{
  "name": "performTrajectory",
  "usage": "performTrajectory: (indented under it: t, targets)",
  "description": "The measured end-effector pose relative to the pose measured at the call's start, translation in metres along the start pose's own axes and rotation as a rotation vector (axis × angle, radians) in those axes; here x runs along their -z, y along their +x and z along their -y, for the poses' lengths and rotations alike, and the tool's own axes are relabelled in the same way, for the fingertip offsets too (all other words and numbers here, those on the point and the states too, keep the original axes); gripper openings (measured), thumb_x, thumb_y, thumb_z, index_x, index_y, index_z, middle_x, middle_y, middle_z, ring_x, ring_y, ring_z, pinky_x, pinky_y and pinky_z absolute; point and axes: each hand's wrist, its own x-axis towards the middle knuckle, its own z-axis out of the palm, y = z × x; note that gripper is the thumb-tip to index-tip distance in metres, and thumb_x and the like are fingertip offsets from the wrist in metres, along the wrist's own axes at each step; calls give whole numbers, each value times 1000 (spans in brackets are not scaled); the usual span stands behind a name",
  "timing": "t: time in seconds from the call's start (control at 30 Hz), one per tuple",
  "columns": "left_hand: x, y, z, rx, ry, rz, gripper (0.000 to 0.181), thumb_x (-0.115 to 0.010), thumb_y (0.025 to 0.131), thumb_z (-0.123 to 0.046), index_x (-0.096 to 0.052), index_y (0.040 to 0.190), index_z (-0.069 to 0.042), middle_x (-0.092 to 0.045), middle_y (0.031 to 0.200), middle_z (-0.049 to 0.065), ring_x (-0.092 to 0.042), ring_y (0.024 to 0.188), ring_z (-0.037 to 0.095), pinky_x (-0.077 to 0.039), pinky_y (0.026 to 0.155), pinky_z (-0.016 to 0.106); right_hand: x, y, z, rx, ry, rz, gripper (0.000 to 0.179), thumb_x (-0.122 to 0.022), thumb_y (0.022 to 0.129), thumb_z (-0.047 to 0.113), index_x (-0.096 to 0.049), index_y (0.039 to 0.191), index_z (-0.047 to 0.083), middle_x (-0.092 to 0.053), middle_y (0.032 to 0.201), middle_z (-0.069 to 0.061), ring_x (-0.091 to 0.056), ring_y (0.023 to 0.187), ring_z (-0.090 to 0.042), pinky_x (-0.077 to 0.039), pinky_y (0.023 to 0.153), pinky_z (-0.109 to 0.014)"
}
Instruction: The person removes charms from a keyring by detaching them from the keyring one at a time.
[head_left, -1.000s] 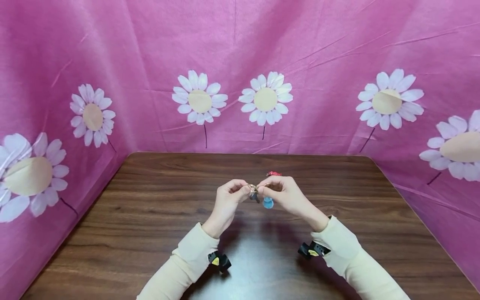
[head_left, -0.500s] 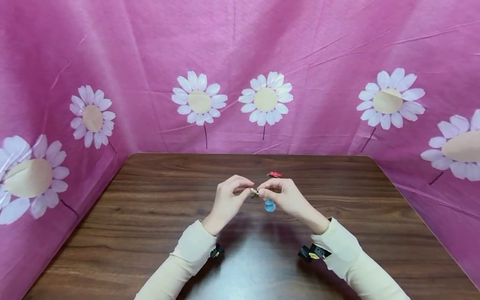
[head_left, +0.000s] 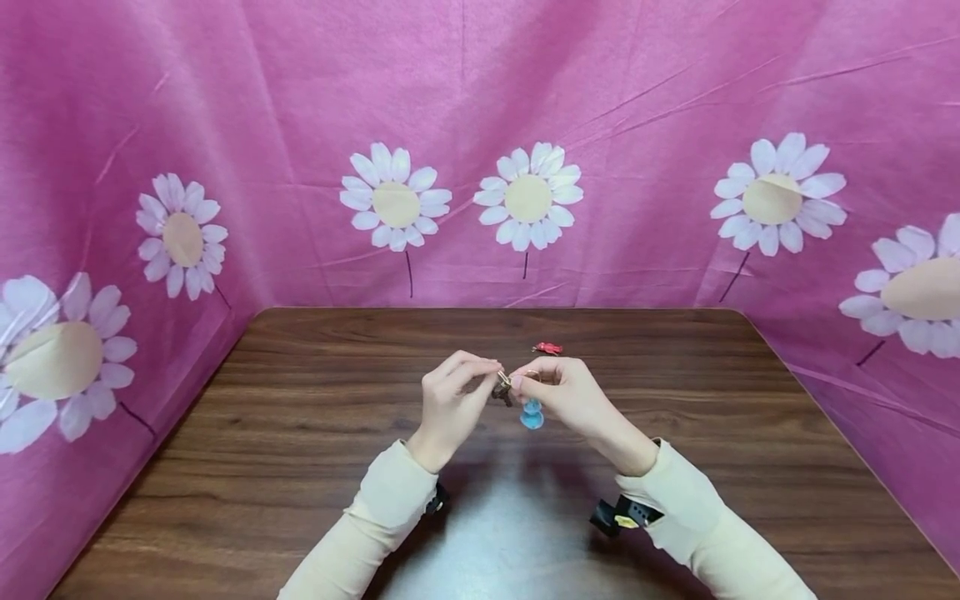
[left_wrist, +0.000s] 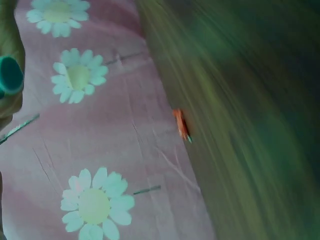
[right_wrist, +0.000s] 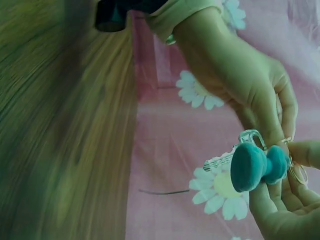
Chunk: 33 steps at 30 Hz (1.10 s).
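My left hand (head_left: 453, 407) and right hand (head_left: 573, 398) meet above the middle of the table, fingertips close together. Both pinch a gold-coloured key ring (right_wrist: 300, 174) between thumb and fingers. A metal key (right_wrist: 219, 161) hangs from it by the left fingertips, its toothed blade pointing away in the right wrist view. Below the right fingers dangles a fuzzy blue charm (head_left: 532, 415) made of two rounded parts, one larger; it also shows as a blue end (left_wrist: 10, 76) at the left wrist view's edge. The fingers partly hide the ring.
A small red object (head_left: 548, 348) with a metal end lies on the brown wooden table (head_left: 337, 367), just beyond the right hand. Pink cloth (head_left: 300, 100) printed with white flowers stands around the back and sides of the table.
The left fingers have shifted on the ring, and the key hangs lower beneath them. The blue charm has swung a little down and left. The red object is now fully uncovered by the right hand.
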Motion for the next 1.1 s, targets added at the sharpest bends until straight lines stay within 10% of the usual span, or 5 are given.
performTrajectory:
  t: [0.63, 1.1]
  targets:
    - [0, 13, -33, 674, -254, -67, 4, -66, 73, 10, -67, 78, 10, -65, 73, 22, -58, 60, -1, -50, 54, 16, -3, 2, -6, 101, -42, -72, 19, -64, 82, 9, -65, 91, -8, -55, 62, 5, -49, 54, -4, -44, 46, -20]
    - [-9, -5, -18, 1043, -470, -154, 10, -70, 73, 2, -67, 82, 5, -69, 76, 6, -61, 65, 5, -50, 60, 18, -6, -1, -8, 144, -87, -117, 16, -64, 82, 8, -66, 91, -5, -65, 72, -8, -55, 59, -4, -48, 50, -20]
